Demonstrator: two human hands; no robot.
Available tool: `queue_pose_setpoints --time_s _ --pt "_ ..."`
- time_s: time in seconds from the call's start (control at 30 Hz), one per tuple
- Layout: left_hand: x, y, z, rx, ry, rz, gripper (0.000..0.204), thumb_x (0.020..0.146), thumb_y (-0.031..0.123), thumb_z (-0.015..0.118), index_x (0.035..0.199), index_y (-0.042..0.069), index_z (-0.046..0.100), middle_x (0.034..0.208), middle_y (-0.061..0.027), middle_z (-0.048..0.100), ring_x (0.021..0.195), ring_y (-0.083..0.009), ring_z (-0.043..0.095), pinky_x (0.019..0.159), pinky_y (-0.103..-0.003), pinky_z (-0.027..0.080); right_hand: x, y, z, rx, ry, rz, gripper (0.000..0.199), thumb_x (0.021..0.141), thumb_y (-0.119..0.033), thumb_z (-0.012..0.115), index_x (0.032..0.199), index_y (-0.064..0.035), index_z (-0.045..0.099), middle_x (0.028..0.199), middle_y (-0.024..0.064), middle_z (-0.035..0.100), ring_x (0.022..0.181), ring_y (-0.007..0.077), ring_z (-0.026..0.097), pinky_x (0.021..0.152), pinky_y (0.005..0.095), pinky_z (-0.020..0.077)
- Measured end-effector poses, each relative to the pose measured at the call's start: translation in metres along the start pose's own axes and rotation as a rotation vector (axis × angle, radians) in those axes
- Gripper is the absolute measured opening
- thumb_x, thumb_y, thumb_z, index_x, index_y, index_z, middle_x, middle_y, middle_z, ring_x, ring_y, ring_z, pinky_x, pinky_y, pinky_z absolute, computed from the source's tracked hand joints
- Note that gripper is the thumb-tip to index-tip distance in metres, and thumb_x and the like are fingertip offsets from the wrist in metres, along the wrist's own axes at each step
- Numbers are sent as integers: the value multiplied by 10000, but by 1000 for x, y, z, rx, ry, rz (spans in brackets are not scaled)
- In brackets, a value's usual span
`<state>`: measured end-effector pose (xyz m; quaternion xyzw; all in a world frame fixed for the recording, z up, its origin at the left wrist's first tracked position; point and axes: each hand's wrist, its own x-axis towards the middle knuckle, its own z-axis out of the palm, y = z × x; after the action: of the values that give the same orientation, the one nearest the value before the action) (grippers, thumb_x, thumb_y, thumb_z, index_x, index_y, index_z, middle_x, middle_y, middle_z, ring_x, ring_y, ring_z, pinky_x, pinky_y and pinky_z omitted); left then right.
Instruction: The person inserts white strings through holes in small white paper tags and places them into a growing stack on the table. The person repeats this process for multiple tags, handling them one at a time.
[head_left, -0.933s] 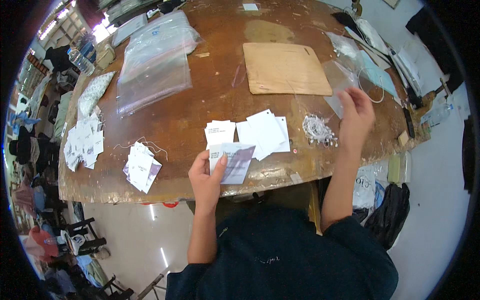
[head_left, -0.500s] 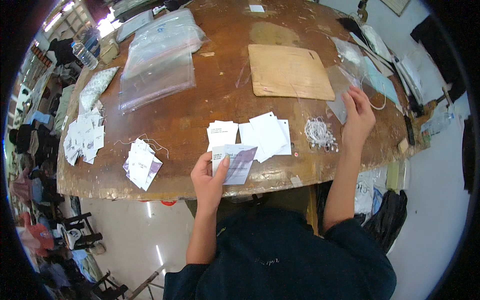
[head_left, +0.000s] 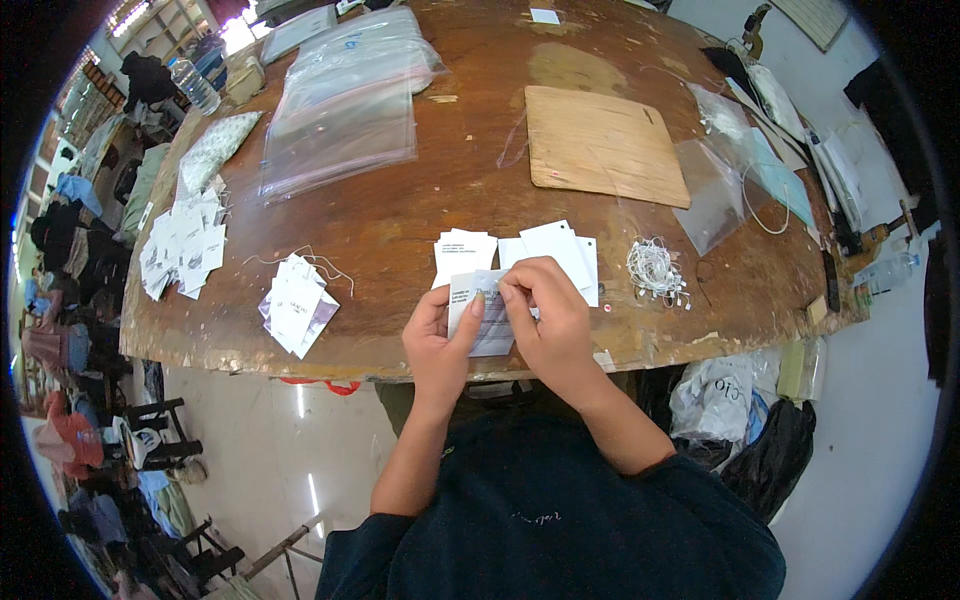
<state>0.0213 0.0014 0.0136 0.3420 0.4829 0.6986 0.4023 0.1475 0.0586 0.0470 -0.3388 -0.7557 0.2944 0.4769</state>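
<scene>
My left hand is closed on a small stack of printed cards, white and pale purple, just above the table's near edge. My right hand pinches at the upper right corner of these cards; whatever is between its fingertips is too small to make out. Behind the held cards lie a pile of white printed cards and a fanned pile of blank-looking white cards, partly covered by my hands. To the right of my right hand is a tangled bundle of white strings.
Tags with strings lie left of my hands, beside a larger heap of white tags. Farther back are clear plastic bags, a thin wooden board and a water bottle. A clear sheet rests at the right.
My right hand has come down and left from beside the clear sheet to the cards' corner. My left hand, still gripping the cards, has shifted little.
</scene>
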Motion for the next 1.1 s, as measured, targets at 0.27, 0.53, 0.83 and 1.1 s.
queue_pose_setpoints --time_s 0.27,0.53,0.83,1.1 --pt "-3 5 -2 595 27 439 178 822 2 706 990 56 685 1060 -71 687 909 -203 650 800 -303 494 2 -6 13 178 -2 139 56 896 -18 610 908 32 588 870 113 603 750 214 589 656 320 483" --pt "-1 6 -32 1357 173 1156 148 740 142 711 887 145 716 1016 27 693 846 -185 589 749 -340 371 5 -8 23 855 -229 735 90 875 -57 702 881 -8 626 792 5 623 716 35 550 599 181 425" --pt "6 11 -102 1540 271 1128 205 768 144 689 965 184 729 1028 35 675 863 -183 581 763 -365 382 51 24 30 124 195 355 170 904 -120 654 808 19 639 720 46 621 680 80 553 631 256 454" --pt "36 27 -159 1804 410 349 266 850 333 683 1039 148 716 1089 -31 639 962 -257 593 827 -417 430 42 63 19 -464 -395 -92 601 775 -461 724 1164 -16 617 1205 114 604 1193 298 500 982 464 388"
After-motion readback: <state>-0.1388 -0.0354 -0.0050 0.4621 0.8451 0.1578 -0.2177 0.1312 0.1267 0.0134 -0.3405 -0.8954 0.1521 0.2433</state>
